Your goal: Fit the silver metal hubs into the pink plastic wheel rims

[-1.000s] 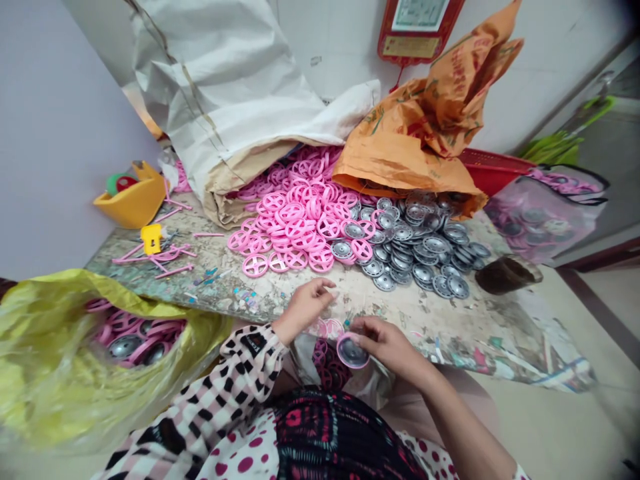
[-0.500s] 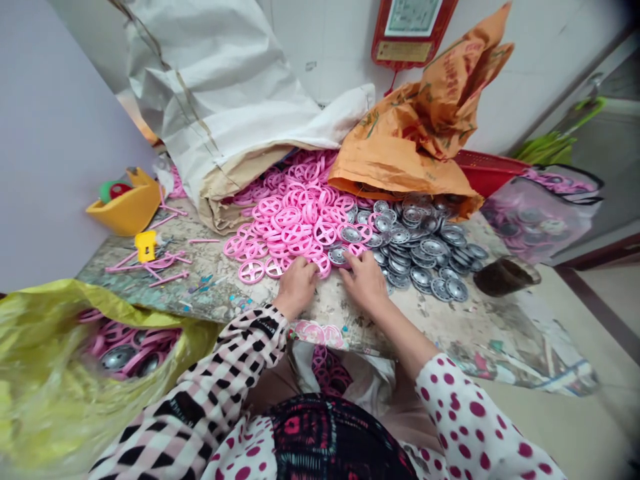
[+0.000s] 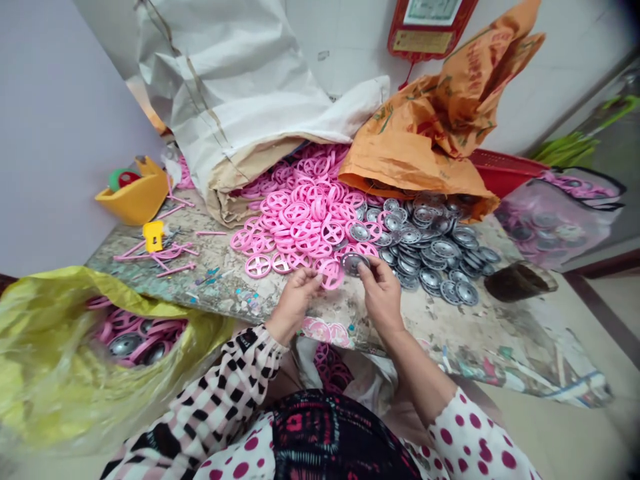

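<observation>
Left hand [image 3: 295, 305] pinches a pink ring [image 3: 331, 275], right hand [image 3: 383, 295] pinches a silver disc [image 3: 354, 264] just beside it, both held close together above the table [image 3: 400, 327], convenient to the pink pile [image 3: 300, 223] and silver pile [image 3: 433, 257].

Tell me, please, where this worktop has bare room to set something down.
Stained worktop shows in front of the silver wheel caps, right of the right hand, and between the pink spoked rings and pink plastic runners. Behind, both crowd against the white sack and orange sack.

Pink ring [image 3: 331, 275]: our left hand [image 3: 293, 303] hid part.
Wall plaque [image 3: 427, 30]: the top edge cut it.
Table scraps [image 3: 215, 281]: we could not tell them.
</observation>
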Demonstrator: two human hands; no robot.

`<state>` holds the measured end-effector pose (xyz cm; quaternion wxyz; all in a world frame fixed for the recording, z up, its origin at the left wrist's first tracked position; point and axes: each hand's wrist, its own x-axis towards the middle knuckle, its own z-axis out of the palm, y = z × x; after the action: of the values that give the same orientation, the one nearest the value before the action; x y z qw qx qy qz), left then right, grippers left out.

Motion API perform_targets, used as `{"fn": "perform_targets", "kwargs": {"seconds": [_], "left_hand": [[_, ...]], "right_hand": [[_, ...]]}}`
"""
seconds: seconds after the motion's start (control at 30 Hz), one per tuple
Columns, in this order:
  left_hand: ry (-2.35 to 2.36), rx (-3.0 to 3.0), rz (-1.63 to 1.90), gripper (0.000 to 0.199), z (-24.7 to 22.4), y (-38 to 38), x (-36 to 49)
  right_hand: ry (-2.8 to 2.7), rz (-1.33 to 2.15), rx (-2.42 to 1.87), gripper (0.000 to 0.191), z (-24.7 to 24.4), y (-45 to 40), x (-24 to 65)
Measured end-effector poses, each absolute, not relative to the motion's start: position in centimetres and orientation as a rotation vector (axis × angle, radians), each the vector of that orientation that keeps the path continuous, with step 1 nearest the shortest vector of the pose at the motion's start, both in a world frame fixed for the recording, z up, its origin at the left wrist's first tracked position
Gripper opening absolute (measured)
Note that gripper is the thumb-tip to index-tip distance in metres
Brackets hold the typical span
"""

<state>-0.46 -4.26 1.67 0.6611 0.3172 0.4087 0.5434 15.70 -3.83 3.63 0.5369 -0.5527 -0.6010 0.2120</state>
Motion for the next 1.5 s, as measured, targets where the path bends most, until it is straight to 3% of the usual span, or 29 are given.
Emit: {"fn": "perform_targets", "kwargs": {"seconds": [0.13,0.3,0.37,0.57,0.8,0.97,1.07,1.17,1.33,1.5], "left_hand": [[0.744,0.389,1.082,0.036,2.5,-5.5,0.9],[0.75,0.386,1.04,0.032,2.9,-6.6,1.3],[0.729,0.427,1.015,0.034,3.2,-6.8,1.3],[0.794,0.568,0.997,0.037,3.3,-7.4,1.9],[0.923,0.72,0.805,0.038,1.9,-8.6,2.2],[1.029,1.063,0.719,0.03,0.3,-8.1,1.2],[1.29,1.489,0.889,0.019,-0.1,-6.9,0.4],[1.544,1.852,0.88,0.03,0.0,-5.5,-0.1],[1.74,2.073,0.653,0.026,-0.3,-4.5,0.4],[1.685,2.152,0.652,0.021,-0.9,-4.9,0.4]], "right_hand": [[-1.513,0.455,-1.396,0.027,3.3,-6.4,14.4],[-1.657,0.326,-1.444,0.043,3.2,-8.4,14.8],[-1.623,0.448,-1.441,0.05,3.6,-8.6,15.4],[-1.493,0.916,-1.406,0.027,4.3,-9.1,16.1],[-1.228,1.168,-1.397,0.037,1.9,-10.4,16.7],[-1.482,1.434,-1.402,0.035,2.3,-11.9,19.4],[-1.846,1.139,-1.576,0.033,3.1,-12.3,20.9],[-1.96,0.636,-1.73,0.03,3.5,-11.3,22.0],[-1.908,0.111,-1.971,0.033,2.5,-7.8,23.8],[-2.128,-0.229,-2.035,0.034,1.3,-7.0,23.4]]}}
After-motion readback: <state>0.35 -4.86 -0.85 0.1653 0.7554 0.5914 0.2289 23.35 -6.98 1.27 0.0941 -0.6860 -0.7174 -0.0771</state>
